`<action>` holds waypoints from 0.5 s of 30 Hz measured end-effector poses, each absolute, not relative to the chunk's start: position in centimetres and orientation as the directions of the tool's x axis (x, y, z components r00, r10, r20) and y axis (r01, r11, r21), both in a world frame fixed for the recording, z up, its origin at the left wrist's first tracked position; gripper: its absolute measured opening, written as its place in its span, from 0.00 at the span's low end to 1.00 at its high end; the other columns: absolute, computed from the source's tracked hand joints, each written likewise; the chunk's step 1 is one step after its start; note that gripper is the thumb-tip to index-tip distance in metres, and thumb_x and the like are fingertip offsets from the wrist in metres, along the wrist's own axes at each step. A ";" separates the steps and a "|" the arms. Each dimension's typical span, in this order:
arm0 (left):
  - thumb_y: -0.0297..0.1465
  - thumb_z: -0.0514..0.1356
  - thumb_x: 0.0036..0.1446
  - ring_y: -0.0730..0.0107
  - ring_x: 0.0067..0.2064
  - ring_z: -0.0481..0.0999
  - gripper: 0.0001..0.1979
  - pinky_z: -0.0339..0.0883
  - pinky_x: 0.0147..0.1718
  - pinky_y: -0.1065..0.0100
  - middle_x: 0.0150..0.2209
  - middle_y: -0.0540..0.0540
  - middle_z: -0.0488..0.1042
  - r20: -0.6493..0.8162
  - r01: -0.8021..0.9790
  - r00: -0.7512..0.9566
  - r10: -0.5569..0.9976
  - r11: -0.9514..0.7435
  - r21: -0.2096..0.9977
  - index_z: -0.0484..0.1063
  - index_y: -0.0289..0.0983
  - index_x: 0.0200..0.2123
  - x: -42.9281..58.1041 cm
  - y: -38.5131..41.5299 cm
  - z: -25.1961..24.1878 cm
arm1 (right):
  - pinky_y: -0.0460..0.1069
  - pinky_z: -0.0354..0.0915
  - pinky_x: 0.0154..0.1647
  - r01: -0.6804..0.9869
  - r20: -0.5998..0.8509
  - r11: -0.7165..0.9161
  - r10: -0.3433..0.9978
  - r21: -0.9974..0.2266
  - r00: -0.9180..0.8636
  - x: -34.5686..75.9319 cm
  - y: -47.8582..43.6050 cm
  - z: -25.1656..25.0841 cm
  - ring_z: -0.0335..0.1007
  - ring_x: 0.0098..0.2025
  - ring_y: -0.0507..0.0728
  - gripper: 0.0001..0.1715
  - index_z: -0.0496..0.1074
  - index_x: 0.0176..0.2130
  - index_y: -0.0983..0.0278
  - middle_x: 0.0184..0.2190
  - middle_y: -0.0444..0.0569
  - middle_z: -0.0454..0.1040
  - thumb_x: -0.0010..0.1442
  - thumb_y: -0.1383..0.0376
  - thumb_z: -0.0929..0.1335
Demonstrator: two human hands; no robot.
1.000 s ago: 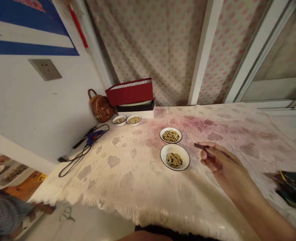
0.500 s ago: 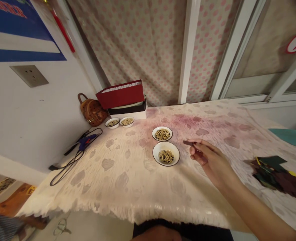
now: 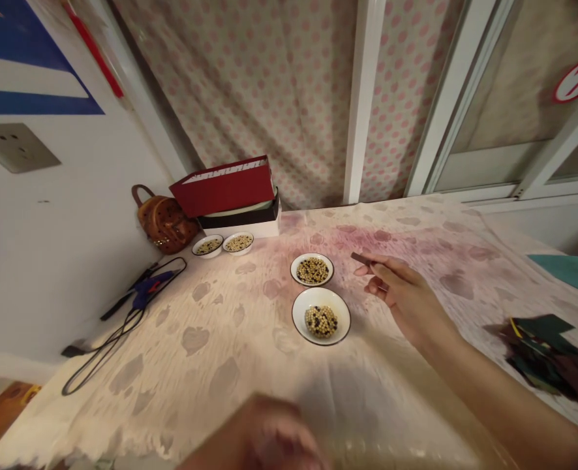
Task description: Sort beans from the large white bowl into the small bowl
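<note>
My right hand (image 3: 401,294) is closed, with a small flat dark brown strip (image 3: 360,259) pinched between thumb and fingertips. It hovers to the right of two white dark-rimmed bowls. Both the farther bowl (image 3: 295,262) and the nearer, larger bowl (image 3: 301,301) hold small round yellowish and black pieces, like beads or beans. At the bottom edge, my left hand (image 3: 267,434) is smeared by motion in front of the nearer bowl. Its fingers are too blurred to read, and nothing can be made out in it.
Two more small bowls of such pieces, one left (image 3: 201,253) and one right (image 3: 240,250), stand before a white box (image 3: 264,227) under a red box (image 3: 225,186). A brown bag (image 3: 164,222), a corded blue glue gun (image 3: 147,287) and dark green and brown scraps (image 3: 548,352) lie around.
My left hand has risen from below the table edge into view over the front of the table. The right hand has shifted slightly up, still pinching the strip. The camera view has moved somewhat.
</note>
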State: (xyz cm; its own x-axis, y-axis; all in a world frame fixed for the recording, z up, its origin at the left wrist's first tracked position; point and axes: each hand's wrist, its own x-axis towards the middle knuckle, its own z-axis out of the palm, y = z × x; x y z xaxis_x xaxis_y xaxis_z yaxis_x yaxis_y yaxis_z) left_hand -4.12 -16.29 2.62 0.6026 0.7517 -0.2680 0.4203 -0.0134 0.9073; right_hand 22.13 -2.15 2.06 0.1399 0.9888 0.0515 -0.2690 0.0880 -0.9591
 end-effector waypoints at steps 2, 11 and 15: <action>0.42 0.57 0.67 0.65 0.40 0.80 0.15 0.72 0.44 0.63 0.37 0.47 0.82 -0.099 0.444 0.397 0.912 -0.097 0.891 0.82 0.43 0.37 -4.8 -12.8 3.8 | 0.52 0.71 0.37 -0.260 0.054 0.088 0.989 -0.962 0.135 21.6 -0.7 1.6 0.70 0.29 0.53 0.18 0.79 0.35 0.60 0.35 0.49 0.82 0.50 0.51 0.78; 0.30 0.59 0.64 0.65 0.43 0.79 0.09 0.72 0.40 0.67 0.43 0.44 0.81 0.377 0.589 0.013 0.926 -0.312 0.746 0.81 0.40 0.40 -3.8 0.4 -0.6 | 0.53 0.69 0.38 0.284 0.395 0.374 0.919 -0.883 0.018 18.1 5.3 -1.1 0.77 0.34 0.59 0.06 0.71 0.38 0.59 0.32 0.49 0.81 0.65 0.59 0.67; 0.28 0.58 0.65 0.65 0.45 0.79 0.10 0.73 0.43 0.66 0.43 0.44 0.81 0.423 0.591 0.061 0.904 -0.375 0.714 0.80 0.39 0.41 -3.9 -0.1 -1.9 | 0.51 0.64 0.34 0.735 0.458 0.414 0.875 -0.537 -0.158 16.4 6.0 -1.1 0.76 0.32 0.60 0.09 0.73 0.42 0.60 0.32 0.52 0.81 0.68 0.69 0.63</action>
State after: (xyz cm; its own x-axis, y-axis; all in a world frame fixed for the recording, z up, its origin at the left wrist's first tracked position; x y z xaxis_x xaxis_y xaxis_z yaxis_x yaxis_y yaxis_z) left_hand -3.92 -0.07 -1.90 0.0615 0.9038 0.4234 0.5914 -0.3747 0.7140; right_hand 16.42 6.02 -1.09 -0.1583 0.8746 0.4582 0.7352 0.4142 -0.5367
